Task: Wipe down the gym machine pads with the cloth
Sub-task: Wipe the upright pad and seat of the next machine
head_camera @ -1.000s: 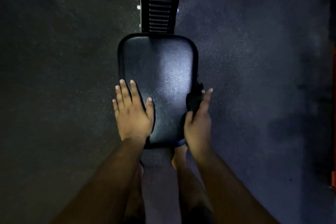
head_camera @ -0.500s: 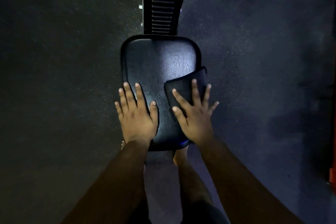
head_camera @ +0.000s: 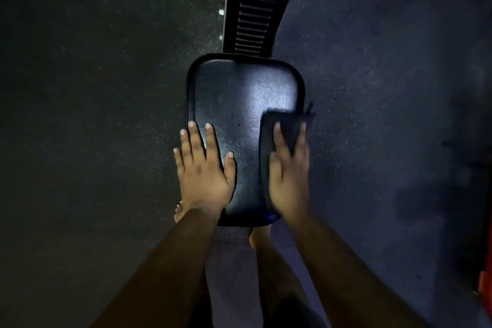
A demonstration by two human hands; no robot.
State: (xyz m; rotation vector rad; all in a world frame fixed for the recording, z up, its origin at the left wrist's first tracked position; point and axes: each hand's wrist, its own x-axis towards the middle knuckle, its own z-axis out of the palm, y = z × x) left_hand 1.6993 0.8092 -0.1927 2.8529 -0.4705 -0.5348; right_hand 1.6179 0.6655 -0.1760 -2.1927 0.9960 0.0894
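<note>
Pressing cloth (head_camera: pixel 282 125) flat on pad (head_camera: pixel 239 104) at its right edge, right hand (head_camera: pixel 288 168) fingers straight, gripping nothing. Bracing left hand (head_camera: pixel 202 168) open-palmed at near left edge. Judging cloth light, limp, prone to bunching; best held under a flat palm. Lying folded, long axis running away along pad's length, toward black frame (head_camera: pixel 253 16).

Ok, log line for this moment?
phase: wiping | right hand: presses cloth flat on pad | left hand: flat on pad
</note>
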